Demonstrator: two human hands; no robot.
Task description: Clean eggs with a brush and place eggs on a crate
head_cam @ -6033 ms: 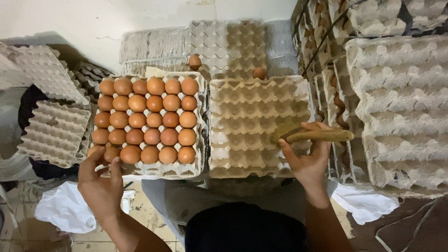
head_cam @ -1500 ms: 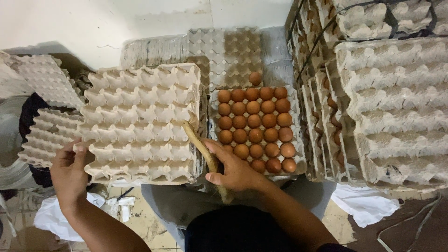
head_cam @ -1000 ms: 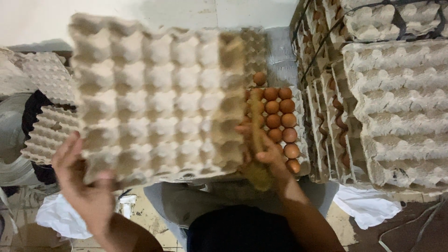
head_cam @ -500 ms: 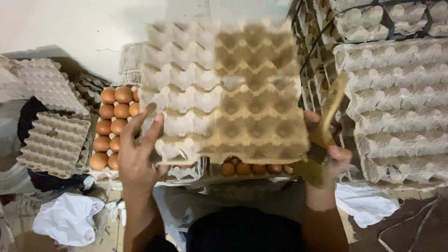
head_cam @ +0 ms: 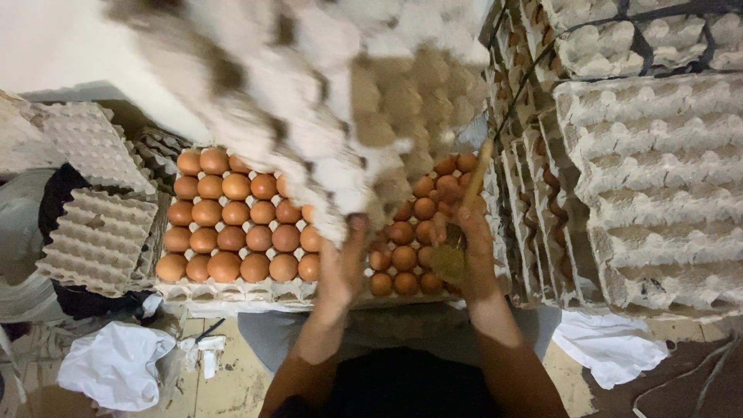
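Note:
My left hand (head_cam: pixel 340 267) holds the near edge of an empty grey pulp egg tray (head_cam: pixel 309 101), raised and tilted up, blurred with motion and hiding the far part of the table. My right hand (head_cam: pixel 464 248) grips a wooden stick (head_cam: pixel 474 182) and touches the tray's right side. Below the tray lie two trays of brown eggs: one on the left (head_cam: pixel 232 224), fully in view, and one on the right (head_cam: pixel 422 232), partly hidden by the lifted tray and my hands.
Tall stacks of empty pulp trays (head_cam: pixel 658 178) stand at the right. More empty trays (head_cam: pixel 93 232) lean at the left. White crumpled cloths or bags lie on the floor at left (head_cam: pixel 116 364) and right (head_cam: pixel 611 344).
The empty tray has swung higher and further away from me. Both trays of eggs beneath it now show. My hands have moved closer together at its lower edge.

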